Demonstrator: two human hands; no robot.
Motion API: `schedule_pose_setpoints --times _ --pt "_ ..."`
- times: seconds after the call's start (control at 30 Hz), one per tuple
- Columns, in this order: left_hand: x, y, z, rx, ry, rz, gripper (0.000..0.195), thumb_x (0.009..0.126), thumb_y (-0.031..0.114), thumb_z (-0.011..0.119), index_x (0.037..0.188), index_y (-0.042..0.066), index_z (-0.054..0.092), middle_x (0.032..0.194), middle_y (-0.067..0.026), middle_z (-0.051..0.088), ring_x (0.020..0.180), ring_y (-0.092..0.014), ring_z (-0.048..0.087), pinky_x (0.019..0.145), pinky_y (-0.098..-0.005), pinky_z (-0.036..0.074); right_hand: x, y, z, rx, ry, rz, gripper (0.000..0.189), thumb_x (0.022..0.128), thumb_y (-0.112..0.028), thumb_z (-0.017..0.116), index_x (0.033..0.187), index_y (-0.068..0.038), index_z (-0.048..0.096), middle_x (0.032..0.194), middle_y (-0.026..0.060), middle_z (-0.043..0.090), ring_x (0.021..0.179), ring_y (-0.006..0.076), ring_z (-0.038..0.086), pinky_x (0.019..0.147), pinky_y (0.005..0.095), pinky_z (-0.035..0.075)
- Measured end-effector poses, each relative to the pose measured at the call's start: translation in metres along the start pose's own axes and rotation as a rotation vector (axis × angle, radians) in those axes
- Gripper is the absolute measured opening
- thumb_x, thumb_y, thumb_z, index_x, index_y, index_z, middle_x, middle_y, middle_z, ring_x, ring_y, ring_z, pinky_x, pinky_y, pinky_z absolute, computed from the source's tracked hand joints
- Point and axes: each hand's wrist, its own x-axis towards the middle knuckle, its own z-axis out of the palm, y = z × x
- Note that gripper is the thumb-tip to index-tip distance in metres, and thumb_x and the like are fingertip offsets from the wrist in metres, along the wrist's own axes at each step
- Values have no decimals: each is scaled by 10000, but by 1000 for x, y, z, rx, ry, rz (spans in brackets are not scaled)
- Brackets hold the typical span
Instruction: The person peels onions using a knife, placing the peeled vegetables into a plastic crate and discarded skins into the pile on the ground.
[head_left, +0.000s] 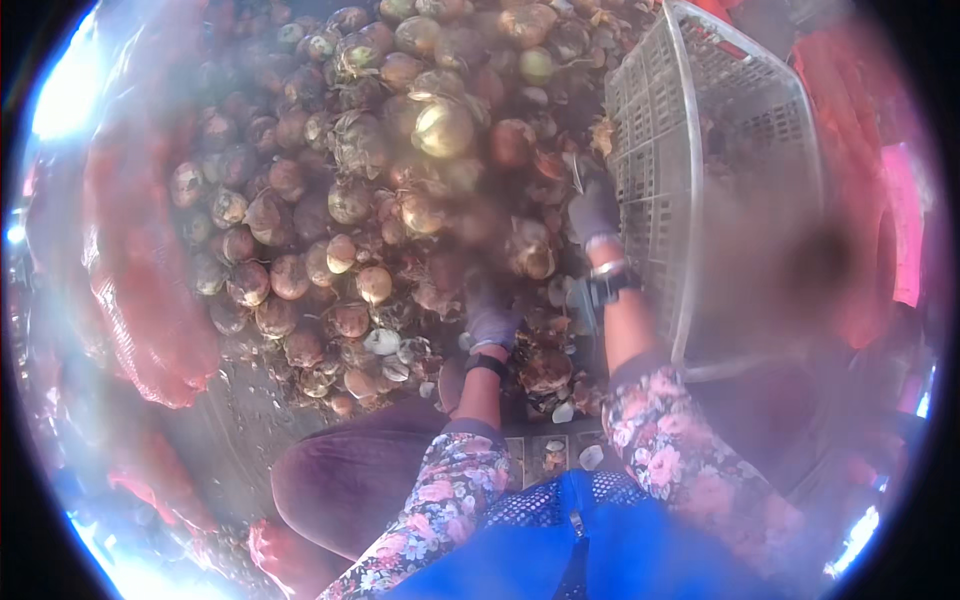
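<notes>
A wide heap of onions (349, 199) with dry skins lies before me. My left hand (491, 319), in a pale glove, reaches into the near side of the heap. Its fingers are dark and blurred, so I cannot tell whether they hold an onion. My right hand (596, 210), also gloved, is beside the left wall of the plastic crate (649, 142). From its fingers juts a thin metal tool (577, 174), seemingly a blade; most of it is hidden in the grip. A red-skinned onion (512, 142) lies left of that hand.
Filled red mesh sacks (146, 300) line the left side, and more red sacking (840, 150) stands beyond the crate. Loose peel and pale onion scraps (382, 342) litter the ground near my bent knee (345, 480). A blurred smear covers part of the crate.
</notes>
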Motion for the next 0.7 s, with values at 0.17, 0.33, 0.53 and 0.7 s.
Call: schedule_pose_setpoints --times 0.17,0.33,0.53,0.7 --pt "-2 2 -9 91 122 150 1013 650 371 739 1482 195 188 1031 -241 627 1080 -425 525 876 -461 477 45 25 35 -504 -28 -2 494 855 -242 537 1345 -242 478 1406 97 443 1239 343 460 1038 393 364" --pt "8 20 -22 133 -345 34 1034 654 360 737 1489 244 138 1288 -290 439 1174 -452 457 926 -479 448 23 53 58 -972 -306 -130 533 888 -460 469 1387 -280 412 1462 71 355 1351 350 304 1042 581 291" --pt "-10 16 -11 60 -381 -146 1032 619 402 787 1470 230 229 1328 -305 365 1173 -421 472 949 -449 453 -60 -1 35 -1054 -445 -123 491 874 -452 508 1315 -238 482 1350 83 469 1244 336 450 977 641 302" --pt "-24 54 -31 -17 -377 -228 956 627 388 782 1416 115 317 1299 -302 399 1154 -409 480 981 -414 436 -85 5 30 -825 -479 -198 405 882 -427 525 1209 -190 562 1230 90 569 1075 332 584 903 488 435"
